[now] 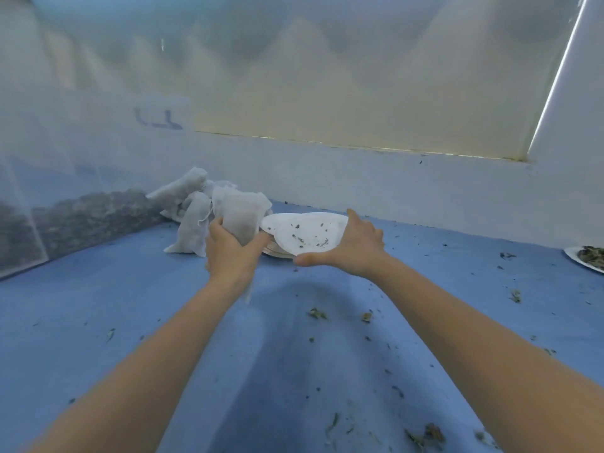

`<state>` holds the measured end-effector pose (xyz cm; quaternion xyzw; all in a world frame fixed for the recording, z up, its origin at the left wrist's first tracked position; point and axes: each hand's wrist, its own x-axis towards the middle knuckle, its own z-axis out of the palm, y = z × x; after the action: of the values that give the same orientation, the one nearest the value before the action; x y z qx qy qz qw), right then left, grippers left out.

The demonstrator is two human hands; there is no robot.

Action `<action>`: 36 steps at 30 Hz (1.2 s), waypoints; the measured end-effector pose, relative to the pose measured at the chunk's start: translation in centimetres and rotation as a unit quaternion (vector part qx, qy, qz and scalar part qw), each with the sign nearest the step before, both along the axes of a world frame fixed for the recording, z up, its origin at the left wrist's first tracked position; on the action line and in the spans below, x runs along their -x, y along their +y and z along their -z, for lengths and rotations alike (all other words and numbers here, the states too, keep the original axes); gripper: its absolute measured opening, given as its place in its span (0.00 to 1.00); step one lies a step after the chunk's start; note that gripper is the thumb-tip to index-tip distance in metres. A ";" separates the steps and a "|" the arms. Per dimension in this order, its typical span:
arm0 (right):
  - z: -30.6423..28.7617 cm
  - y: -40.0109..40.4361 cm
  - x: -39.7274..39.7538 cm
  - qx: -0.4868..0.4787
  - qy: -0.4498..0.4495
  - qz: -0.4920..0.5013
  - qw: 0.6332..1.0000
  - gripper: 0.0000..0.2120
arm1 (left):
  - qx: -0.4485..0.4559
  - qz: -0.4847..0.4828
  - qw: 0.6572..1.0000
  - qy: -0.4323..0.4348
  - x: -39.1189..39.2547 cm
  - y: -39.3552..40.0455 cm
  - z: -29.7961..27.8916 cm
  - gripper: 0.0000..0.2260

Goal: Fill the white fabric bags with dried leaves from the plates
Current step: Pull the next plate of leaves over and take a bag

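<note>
Tipping stage: left hand (228,253) gripping white bag (242,214), right hand (353,246) holding bent plate (307,233) (nearly emptied). Next, probably shaking last crumbs in.

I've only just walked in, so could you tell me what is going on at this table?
A person is filling fabric bags with dried leaves. The left hand grips a white bag, while the right hand tilts a nearly emptied white plate toward it. More bags lie piled behind, and another plate of leaves waits at the right edge.
</note>
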<state>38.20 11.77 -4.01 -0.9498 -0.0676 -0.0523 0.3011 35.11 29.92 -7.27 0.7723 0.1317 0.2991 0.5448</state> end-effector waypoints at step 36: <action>-0.4 1.3 4.6 0.006 -0.040 -0.022 0.999 0.44 | -0.132 0.041 0.971 0.194 3.0 -5.6 -1.4 0.28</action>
<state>33.62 13.07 -3.65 -0.9470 -0.1012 -0.0829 0.2934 32.11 24.36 -5.92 0.8855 0.1620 0.1360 0.4136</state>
